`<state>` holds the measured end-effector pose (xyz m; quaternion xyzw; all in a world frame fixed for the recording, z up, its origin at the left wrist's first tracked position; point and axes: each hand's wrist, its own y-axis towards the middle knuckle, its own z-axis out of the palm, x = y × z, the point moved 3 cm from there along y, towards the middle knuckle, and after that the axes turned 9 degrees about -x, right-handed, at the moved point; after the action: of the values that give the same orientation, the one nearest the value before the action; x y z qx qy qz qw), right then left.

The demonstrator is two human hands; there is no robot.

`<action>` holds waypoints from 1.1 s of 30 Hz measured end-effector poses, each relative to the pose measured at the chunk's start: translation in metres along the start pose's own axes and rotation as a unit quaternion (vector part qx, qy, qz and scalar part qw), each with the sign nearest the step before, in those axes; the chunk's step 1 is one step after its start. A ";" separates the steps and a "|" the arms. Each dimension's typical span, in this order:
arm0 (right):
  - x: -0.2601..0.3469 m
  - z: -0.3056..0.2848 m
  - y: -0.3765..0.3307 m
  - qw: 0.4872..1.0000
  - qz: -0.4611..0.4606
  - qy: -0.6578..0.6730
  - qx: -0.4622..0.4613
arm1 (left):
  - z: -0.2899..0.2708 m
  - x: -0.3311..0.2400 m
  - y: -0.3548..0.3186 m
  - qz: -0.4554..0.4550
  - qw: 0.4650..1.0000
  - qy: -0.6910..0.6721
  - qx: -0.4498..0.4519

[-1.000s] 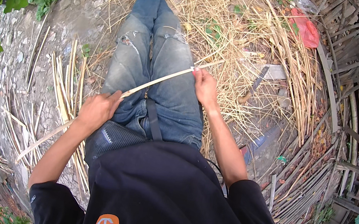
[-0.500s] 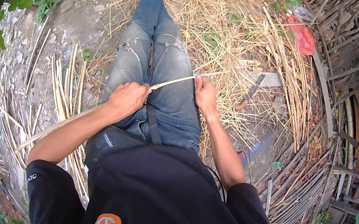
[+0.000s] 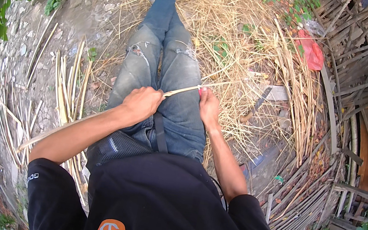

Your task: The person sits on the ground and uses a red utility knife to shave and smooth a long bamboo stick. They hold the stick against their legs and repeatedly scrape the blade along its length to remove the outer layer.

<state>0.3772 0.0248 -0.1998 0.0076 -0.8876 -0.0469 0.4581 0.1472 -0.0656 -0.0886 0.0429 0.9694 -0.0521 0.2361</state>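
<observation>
A long, pale split strip (image 3: 182, 90), which looks like bamboo, runs slantwise above my thighs. My left hand (image 3: 142, 104) is closed round it, knuckles up, and its other end comes out beneath my left forearm toward the lower left. My right hand (image 3: 208, 107) grips the strip farther along, near my right thigh, with thumb and fingers pressed together. A small reddish spot shows at the right fingertips; I cannot make out what it is. The strip's thin end sticks out past that hand, over the straw-like shavings (image 3: 235, 45).
Right of my legs lies a curved blade with a wooden handle (image 3: 246, 118). Split strips (image 3: 64, 89) are piled on the left, and longer sticks (image 3: 301, 106) on the right. A red plastic bag (image 3: 311, 51) rests near a heap of weathered wood (image 3: 366, 58).
The view has shifted slightly, so my legs and the ground sit a little farther right. Both hands keep their hold on the strip, with little change in their spacing.
</observation>
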 end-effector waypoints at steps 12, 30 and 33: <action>0.027 -0.006 -0.009 0.999 0.010 0.006 0.050 | 0.031 -0.022 0.044 0.021 0.998 -0.037 -0.047; 0.003 -0.006 0.000 0.893 0.228 0.299 0.248 | 0.022 -0.030 0.049 -0.005 0.998 -0.056 -0.024; -0.008 -0.004 0.000 0.837 0.283 0.381 0.271 | 0.027 -0.025 0.049 -0.021 0.996 -0.074 -0.037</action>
<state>0.3848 0.0246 -0.2040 -0.1029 -0.5836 0.3340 0.7330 0.1867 -0.0217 -0.1052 0.0098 0.9513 -0.0238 0.3072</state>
